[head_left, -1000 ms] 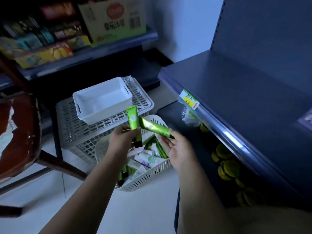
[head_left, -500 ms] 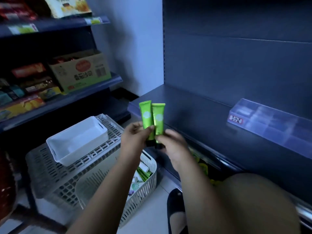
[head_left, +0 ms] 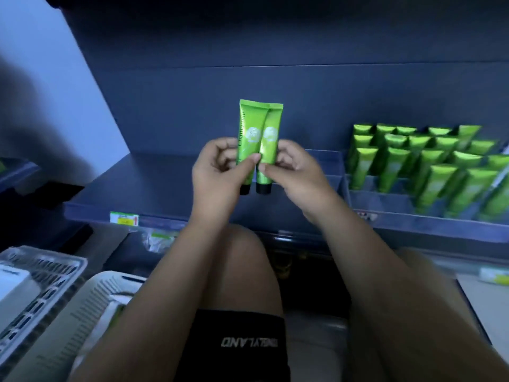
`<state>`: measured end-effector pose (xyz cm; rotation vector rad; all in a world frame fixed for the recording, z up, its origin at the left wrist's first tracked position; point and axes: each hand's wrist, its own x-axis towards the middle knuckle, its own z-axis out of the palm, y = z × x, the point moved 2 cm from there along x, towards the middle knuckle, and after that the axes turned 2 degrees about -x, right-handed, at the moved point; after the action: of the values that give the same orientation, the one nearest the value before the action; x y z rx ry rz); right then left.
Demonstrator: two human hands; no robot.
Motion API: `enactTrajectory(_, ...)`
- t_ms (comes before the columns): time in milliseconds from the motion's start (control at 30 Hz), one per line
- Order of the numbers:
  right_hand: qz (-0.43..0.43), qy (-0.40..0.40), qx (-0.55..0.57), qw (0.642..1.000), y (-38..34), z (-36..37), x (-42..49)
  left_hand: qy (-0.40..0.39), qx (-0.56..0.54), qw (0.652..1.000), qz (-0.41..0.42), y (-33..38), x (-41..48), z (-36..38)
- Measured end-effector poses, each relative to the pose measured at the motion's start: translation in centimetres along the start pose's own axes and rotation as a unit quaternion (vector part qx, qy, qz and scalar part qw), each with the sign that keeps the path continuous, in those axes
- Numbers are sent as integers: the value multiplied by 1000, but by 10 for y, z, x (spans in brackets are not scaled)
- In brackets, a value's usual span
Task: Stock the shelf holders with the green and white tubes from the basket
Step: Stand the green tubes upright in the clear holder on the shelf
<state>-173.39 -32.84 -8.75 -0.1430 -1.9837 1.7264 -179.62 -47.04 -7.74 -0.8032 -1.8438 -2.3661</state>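
Two glossy green plastic tubes with black caps are held upright, side by side and touching, caps down, in front of the dark blue shelf back. The left hand [head_left: 217, 175] pinches the left green tube [head_left: 246, 133] between thumb and fingers; the right hand [head_left: 297, 175] pinches the right green tube [head_left: 268, 144] the same way. Each tube bears a pale round flower mark, and the left one has dark lettering down its edge.

To the right, a clear plastic shelf holder [head_left: 413, 224] with dividers stands on the dark blue metal shelf [head_left: 132, 183]. It carries rows of stocked green tubes [head_left: 424, 161], caps down: about twenty show, though the far right ones run out of frame and an exact count cannot be made. The holder's left compartment, just beside the right hand, looks bare.

One yellow and green price label [head_left: 124, 218] sits on the shelf's front edge. At the lower left are two white slotted plastic baskets: the near white basket [head_left: 110, 288] beside the person's knee, and a larger grey-white crate [head_left: 46, 274] behind it holding one plain white tub [head_left: 13, 285]. The light is dim and bluish; a pale wall [head_left: 41, 78] rises at the left.
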Motion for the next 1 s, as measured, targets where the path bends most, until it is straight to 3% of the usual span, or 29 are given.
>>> enactTrajectory(100, -14, 35, -22, 999, 0, -50, -22, -43, -45, 998, -22, -6, -7, 46)
enactTrajectory(300, -10, 180, -75, 981, 6, -132, -60, -112, -100, 984, -99, -38, -27, 119)
enactTrajectory(567, -7, 327, -96, 940, -4, -215, -78, -203, -60, 971, -110, -65, -26, 188)
enactTrajectory(767, -2, 329, -148, 933, -7, -244, -83, -266, 13, 959, -102, -88, -11, 218)
enactTrajectory(1000, 4, 302, -228, 926, 3, -242, -71, -261, 77, 960, -66, -115, 2, 219)
